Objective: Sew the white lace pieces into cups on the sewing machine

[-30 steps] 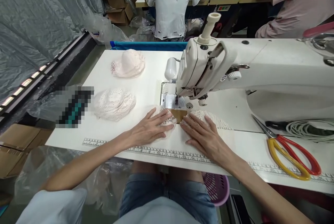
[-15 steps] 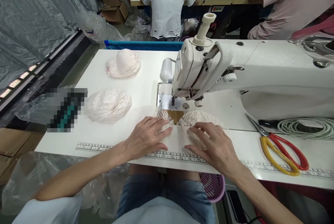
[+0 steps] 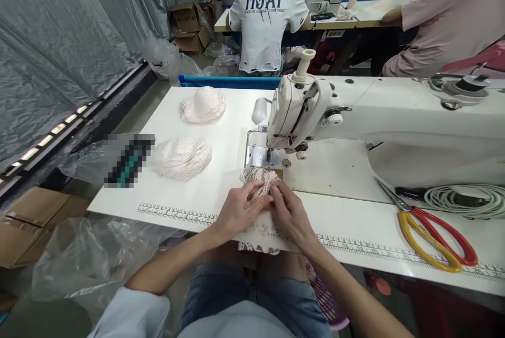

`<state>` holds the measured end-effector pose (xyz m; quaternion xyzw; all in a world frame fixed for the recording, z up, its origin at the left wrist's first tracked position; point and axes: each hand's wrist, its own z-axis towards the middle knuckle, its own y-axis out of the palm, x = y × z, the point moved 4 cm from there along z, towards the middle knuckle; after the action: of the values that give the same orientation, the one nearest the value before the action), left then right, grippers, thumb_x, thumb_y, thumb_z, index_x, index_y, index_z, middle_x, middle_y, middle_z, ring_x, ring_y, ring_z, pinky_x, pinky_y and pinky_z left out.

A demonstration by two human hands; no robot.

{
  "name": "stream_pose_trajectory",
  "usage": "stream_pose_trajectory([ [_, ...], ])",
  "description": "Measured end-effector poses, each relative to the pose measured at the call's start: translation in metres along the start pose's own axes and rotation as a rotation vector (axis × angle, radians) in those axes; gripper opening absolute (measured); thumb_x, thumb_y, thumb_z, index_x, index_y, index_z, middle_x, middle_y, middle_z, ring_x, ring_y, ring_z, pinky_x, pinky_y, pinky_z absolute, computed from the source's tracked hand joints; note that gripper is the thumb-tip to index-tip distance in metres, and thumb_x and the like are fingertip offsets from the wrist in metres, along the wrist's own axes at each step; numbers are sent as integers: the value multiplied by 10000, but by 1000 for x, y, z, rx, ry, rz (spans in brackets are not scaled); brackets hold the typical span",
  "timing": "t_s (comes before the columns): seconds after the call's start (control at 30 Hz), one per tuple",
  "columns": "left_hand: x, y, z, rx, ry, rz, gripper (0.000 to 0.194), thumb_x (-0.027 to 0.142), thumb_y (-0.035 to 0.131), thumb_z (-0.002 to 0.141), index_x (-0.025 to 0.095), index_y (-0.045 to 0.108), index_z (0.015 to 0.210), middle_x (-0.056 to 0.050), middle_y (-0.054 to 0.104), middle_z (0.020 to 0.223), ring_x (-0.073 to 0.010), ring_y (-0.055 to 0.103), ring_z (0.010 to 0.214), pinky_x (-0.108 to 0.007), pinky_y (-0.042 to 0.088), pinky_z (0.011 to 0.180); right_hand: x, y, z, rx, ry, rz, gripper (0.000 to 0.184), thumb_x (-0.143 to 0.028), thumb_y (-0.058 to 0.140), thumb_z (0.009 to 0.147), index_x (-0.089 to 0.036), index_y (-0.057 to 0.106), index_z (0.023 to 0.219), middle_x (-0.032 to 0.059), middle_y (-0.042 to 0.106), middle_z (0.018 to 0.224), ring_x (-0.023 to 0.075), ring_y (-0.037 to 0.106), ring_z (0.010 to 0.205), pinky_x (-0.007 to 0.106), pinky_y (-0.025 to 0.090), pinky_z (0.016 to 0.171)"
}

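Between my hands is a piece of white lace, bunched up just in front of the needle plate of the sewing machine. My left hand pinches it with thumb and forefinger from the left. From the right, my right hand pinches the same lace, fingertips close to the left thumb. Part of the lace hangs over the table's front edge below my hands. To the left lie a flat stack of lace pieces and, farther back, a rounded white lace pile.
Scissors with red and yellow handles lie to the right, by a coiled pale cable. A ruler strip runs along the front edge. A purple basket stands below. Two people sit beyond the table; cartons are at left.
My hands have come together from lying spread on two lace pieces and now pinch lace between them. Lace now hangs over the front edge. The camera view has shifted.
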<state>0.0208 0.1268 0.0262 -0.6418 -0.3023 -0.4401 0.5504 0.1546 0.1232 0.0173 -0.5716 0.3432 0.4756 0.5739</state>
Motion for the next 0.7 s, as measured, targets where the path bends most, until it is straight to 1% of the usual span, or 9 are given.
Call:
stream_pose_trajectory([
  [0.1,-2,-5,-11,-5,-26,-4,358,335,599,813,111,602,1091,-42,682,805,-126,588,651,-215,457,614,-2,-6,-12,-121,-28,33,257,-384,371,942,-202,546,898,15,591,696,138,561,575,260,475,548],
  [0.17,-1,-9,-17,-49,-41,-8,295,290,573,825,106,623,1051,-20,658,716,-107,540,584,-208,422,572,-4,-21,-18,-52,-87,-58,208,-383,472,907,-205,557,971,40,619,799,154,585,644,283,490,594],
  [0.23,4,-11,-24,-137,-46,-53,271,262,561,825,118,635,1042,-14,654,726,-100,528,586,-201,401,560,-10,-34,-20,-8,-165,-164,335,-396,617,818,-207,542,1085,83,611,1008,195,590,827,323,494,704],
  [0.3,11,-10,-31,-248,-31,-130,254,227,553,823,138,646,1042,-24,673,837,-110,565,678,-197,414,608,-15,-35,-20,-164,-170,-141,511,-418,690,750,-213,507,1181,95,587,1119,220,564,947,349,477,793],
  [0.33,15,-10,-35,-296,-27,-162,247,209,551,820,146,651,1037,-29,675,897,-119,580,739,-198,423,648,-16,-32,-20,-280,-132,-97,497,-430,689,748,-211,526,1164,84,604,1090,215,565,939,343,474,795],
  [0.4,20,-11,-42,-350,-41,-198,246,190,563,807,153,657,1031,-30,671,956,-135,588,831,-204,429,721,-20,-27,-23,-432,-18,-23,326,-442,645,784,-195,600,993,43,636,883,182,572,805,299,471,704],
  [0.5,23,-14,-50,-367,-93,-179,322,218,639,756,165,638,1074,-21,657,971,-138,572,851,-209,421,755,-27,-26,-31,-434,93,-15,255,-431,603,812,-181,582,768,3,577,690,137,513,645,251,414,572],
  [0.6,23,-13,-56,-392,-122,-141,408,299,686,720,178,616,1104,-11,636,953,-121,542,790,-206,409,712,-34,-26,-41,-416,103,-43,209,-387,600,812,-185,566,771,-9,559,684,126,485,636,241,391,571],
  [0.7,24,-10,-57,-350,-101,-101,213,272,581,792,152,644,957,1,595,828,-98,494,701,-203,379,641,-37,-26,-49,-416,95,-39,162,-339,604,810,-190,550,779,-21,538,690,117,461,639,232,378,577],
])
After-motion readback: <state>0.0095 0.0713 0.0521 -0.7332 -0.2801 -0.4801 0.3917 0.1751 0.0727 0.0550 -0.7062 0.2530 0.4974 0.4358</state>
